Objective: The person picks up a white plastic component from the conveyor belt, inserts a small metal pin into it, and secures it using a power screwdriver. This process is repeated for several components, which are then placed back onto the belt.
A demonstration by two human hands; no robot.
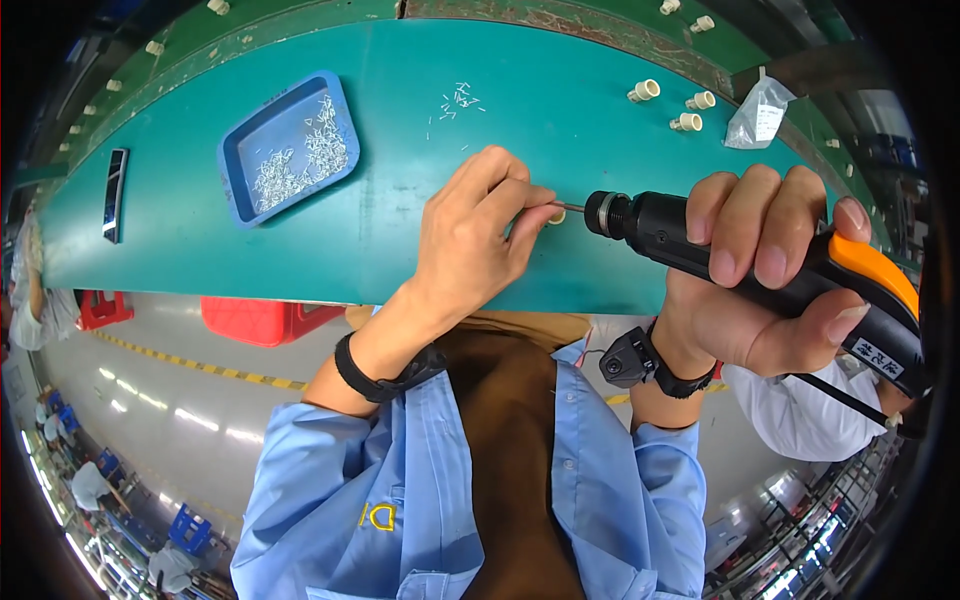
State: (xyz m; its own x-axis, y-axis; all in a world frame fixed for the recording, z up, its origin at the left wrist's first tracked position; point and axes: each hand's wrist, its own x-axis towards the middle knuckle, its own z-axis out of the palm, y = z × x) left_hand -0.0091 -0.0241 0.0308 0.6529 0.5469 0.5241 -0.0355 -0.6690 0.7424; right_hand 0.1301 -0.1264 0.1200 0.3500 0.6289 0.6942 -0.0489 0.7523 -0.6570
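Note:
My right hand [765,250] is wrapped around a black electric screwdriver [660,232] with an orange strip, held sideways above the green table. Its thin metal bit [573,207] points left and meets the fingertips of my left hand [475,220]. Thumb and forefinger are pinched together there; whatever sits between them at the bit's tip is too small to make out. Just under the fingertips, part of a small cream cylindrical fitting [557,217] shows. Up and left of the screwdriver, several small silvery screws or pins [460,98] lie loose on the table.
A blue tray [232,172] of similar small metal pieces stands on the left of the green table [390,100]. Farther left lies a dark phone-like slab [115,195]. Several cream fittings [687,122] and a clear plastic bag [760,112] are at far right. Red stools [262,320] stand below the edge.

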